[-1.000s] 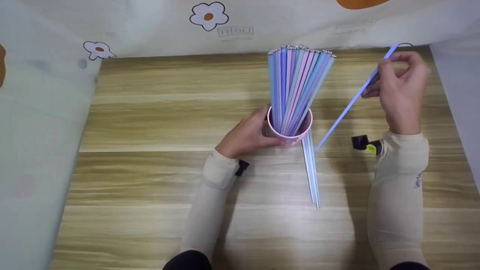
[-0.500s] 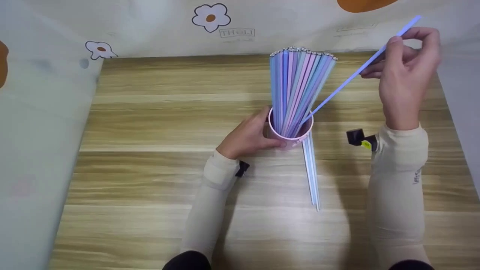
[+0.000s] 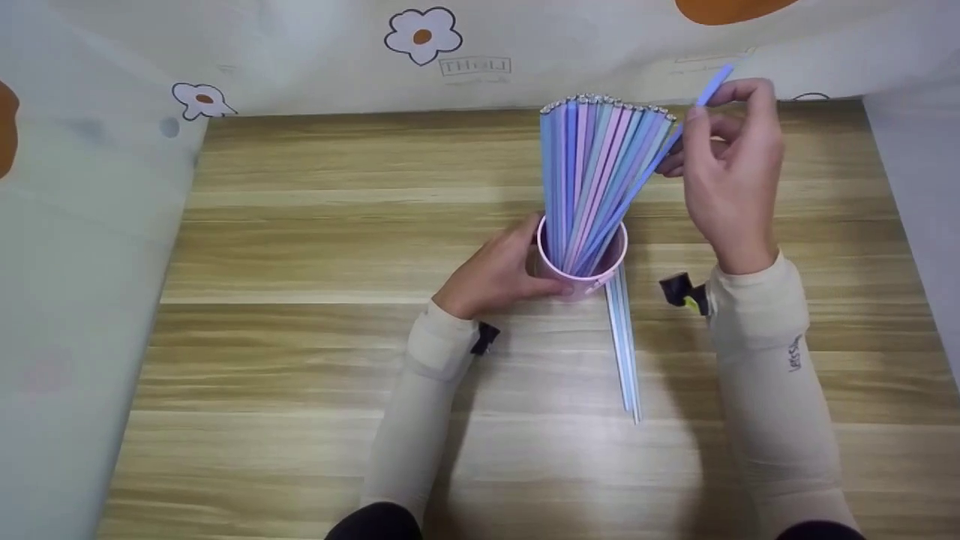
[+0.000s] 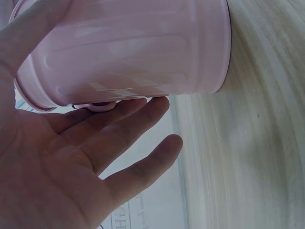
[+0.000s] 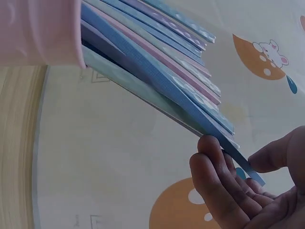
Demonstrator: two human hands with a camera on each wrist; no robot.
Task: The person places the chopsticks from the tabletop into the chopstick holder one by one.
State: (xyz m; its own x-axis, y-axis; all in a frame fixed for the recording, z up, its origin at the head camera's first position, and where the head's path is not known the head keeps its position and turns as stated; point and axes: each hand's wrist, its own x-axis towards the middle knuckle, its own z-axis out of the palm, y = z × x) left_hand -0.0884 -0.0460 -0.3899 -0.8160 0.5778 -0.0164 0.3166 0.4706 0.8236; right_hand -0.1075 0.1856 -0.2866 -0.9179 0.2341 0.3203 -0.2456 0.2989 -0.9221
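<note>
My left hand (image 3: 491,274) holds a pink cup (image 3: 583,288) from its left side. In the left wrist view, the thumb and some fingertips touch opposite sides of the cup (image 4: 143,47). A fan of slim pastel sticks (image 3: 589,165) with shiny upper ends leans inside it. My right hand (image 3: 731,176) pinches a plain blue stick (image 3: 645,180) near its upper end, between thumb and fingers. This stick slants along the right side of the bunch, its lower part inside the rim; the right wrist view shows the stick (image 5: 152,74) lying across the others.
A few pale sticks (image 3: 622,352) extend on the wooden table (image 3: 322,360) from under the cup toward the front. A sheet with printed flowers (image 3: 424,36) hangs along the back edge. Small black cameras (image 3: 679,289) sit at the wrists.
My right hand first rises, bringing the blue stick's lower end into the cup, then moves left and leans the stick against the bunch. The left hand and cup stay nearly still.
</note>
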